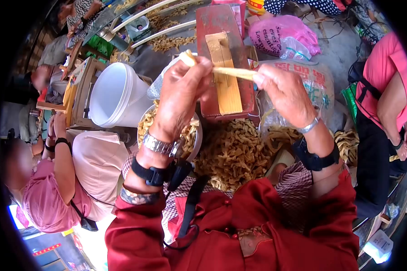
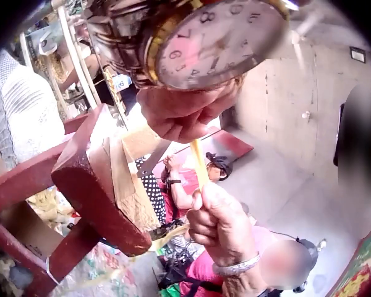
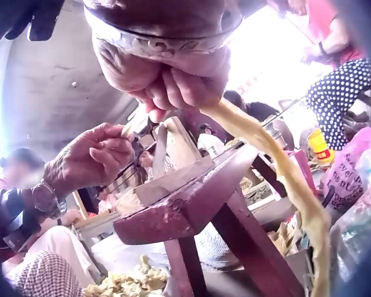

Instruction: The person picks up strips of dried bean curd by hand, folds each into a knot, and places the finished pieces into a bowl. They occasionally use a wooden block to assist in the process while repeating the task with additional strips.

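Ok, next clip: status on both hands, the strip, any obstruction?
Left grip, right grip: both holding pale yellow strip. Strip straight between, tail hanging past right grip. Nothing blocking that span; wooden board on red stool nearby.

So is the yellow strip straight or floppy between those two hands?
Straight: in the head view, the yellow strip runs in a line from the left hand to the right hand.

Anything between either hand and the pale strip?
Nothing visible: the left hand and right hand both grip the pale strip directly. In the head view, nothing covers its span between them; the wooden board shows behind it.
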Demonstrator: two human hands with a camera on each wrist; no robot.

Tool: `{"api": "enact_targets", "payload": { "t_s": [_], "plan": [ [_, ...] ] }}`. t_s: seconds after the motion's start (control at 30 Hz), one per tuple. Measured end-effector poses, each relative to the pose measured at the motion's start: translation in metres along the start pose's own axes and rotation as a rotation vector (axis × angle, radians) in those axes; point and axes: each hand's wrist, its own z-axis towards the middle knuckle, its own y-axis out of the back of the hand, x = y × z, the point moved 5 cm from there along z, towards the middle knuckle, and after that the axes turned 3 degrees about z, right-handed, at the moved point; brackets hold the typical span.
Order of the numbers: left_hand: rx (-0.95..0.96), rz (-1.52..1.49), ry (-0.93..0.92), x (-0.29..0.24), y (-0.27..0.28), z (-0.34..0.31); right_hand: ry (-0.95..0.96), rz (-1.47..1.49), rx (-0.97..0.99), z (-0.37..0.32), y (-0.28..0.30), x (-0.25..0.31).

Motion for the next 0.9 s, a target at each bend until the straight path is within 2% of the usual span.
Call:
{"api": "enact_targets", "payload": {
  "t_s": [0.1, 0.2, 0.23, 0.33, 0.4, 0.47, 0.53, 0.57, 0.6, 0.67, 0.7, 0.73, 0.8, 0.83, 0.9],
  "plan": [
    [-0.017, 0.076, -0.060, 0.002, 0.002, 0.021, -0.023, -0.083, -0.046, 0.015, 0.002, -0.010],
    [-0.110, 0.352, -0.056, 0.037, 0.020, 0.036, 0.008, -0.240, -0.011, 0.009, -0.026, -0.039],
    [-0.206, 0.587, -0.199, 0.032, 0.028, 0.037, -0.007, -0.252, -0.019, 0.003, -0.029, -0.042],
    [-0.058, 0.574, 0.062, 0.027, 0.038, 0.004, -0.137, 0.056, 0.042, -0.012, -0.021, -0.031],
    [0.073, 0.558, 0.162, 0.019, 0.027, -0.030, -0.059, 0.215, 0.065, -0.019, -0.017, 0.014],
    [0.121, 0.587, 0.247, 0.030, 0.032, -0.055, -0.001, 0.203, 0.073, -0.035, -0.034, 0.036],
    [0.027, 0.524, 0.260, 0.045, 0.033, -0.080, 0.221, 0.236, 0.084, -0.050, -0.048, 0.067],
    [0.003, 0.628, 0.393, 0.051, 0.033, -0.089, 0.236, 0.267, 0.085, -0.060, -0.061, 0.073],
    [0.129, 0.685, 0.099, 0.076, 0.042, -0.093, 0.253, 0.297, 0.085, -0.071, -0.077, 0.076],
    [0.166, 0.400, 0.504, 0.103, 0.035, -0.112, 0.263, 0.340, 0.140, -0.091, -0.100, 0.083],
    [0.148, 0.132, 0.632, 0.109, 0.024, -0.119, 0.329, 0.427, 0.078, -0.094, -0.098, 0.093],
    [0.101, -0.123, 0.766, 0.114, 0.013, -0.127, 0.369, 0.418, 0.101, -0.104, -0.107, 0.098],
    [0.117, -0.345, 0.900, 0.124, 0.008, -0.126, 0.347, 0.432, 0.262, -0.123, -0.124, 0.101],
    [0.139, -0.399, 0.890, 0.119, 0.004, -0.123, 0.338, 0.443, 0.309, -0.132, -0.130, 0.104],
    [0.231, -0.426, 0.789, 0.111, 0.002, -0.114, 0.311, 0.520, 0.234, -0.134, -0.122, 0.105]
  ]
}}
